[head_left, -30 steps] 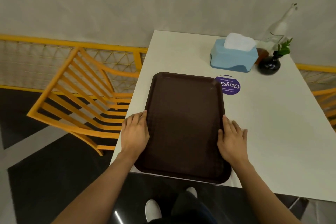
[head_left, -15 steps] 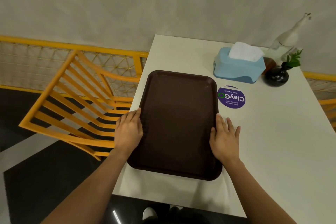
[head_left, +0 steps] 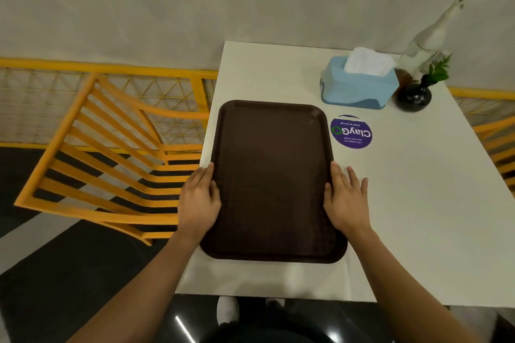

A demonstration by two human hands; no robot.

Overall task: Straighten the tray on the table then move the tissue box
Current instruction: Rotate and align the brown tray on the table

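A dark brown tray lies lengthwise on the white table, near the table's left edge and fully on the tabletop. My left hand grips the tray's left rim, thumb on top. My right hand presses flat against the right rim with fingers spread on the table. A light blue tissue box with a white tissue sticking out stands at the far right, beyond the tray.
A purple round sticker sits on the table between tray and box. A black vase with a green sprig and a clear bottle stand right of the box. An orange chair is left of the table; another is at right.
Both hands have slid the tray away from the near edge, fully onto the table, and turned it so its sides run parallel to the table's left edge.
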